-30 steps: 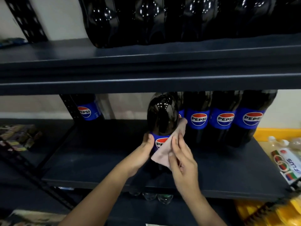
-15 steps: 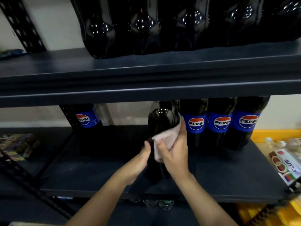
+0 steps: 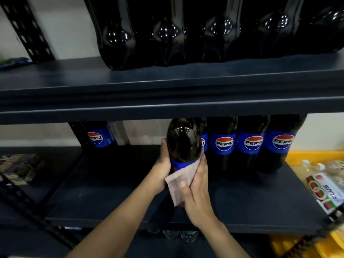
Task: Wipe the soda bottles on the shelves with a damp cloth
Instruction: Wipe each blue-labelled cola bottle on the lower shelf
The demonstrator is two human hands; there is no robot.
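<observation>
A large dark Pepsi bottle with a blue label stands tilted toward me on the dark lower shelf. My left hand grips its left side at label height. My right hand presses a pale pink cloth against the lower front of the bottle, covering most of the label. Three more Pepsi bottles stand in a row just to the right, touching one another. One lone Pepsi bottle stands at the back left.
Several dark bottles line the upper shelf. A black perforated upright rises at left. Packaged goods sit on a left shelf, a water bottle pack and yellow crate at right. Bottle caps show below.
My right hand and the cloth slid down the bottle from its upper body to the label and below. My left hand moved up along the bottle's left side.
</observation>
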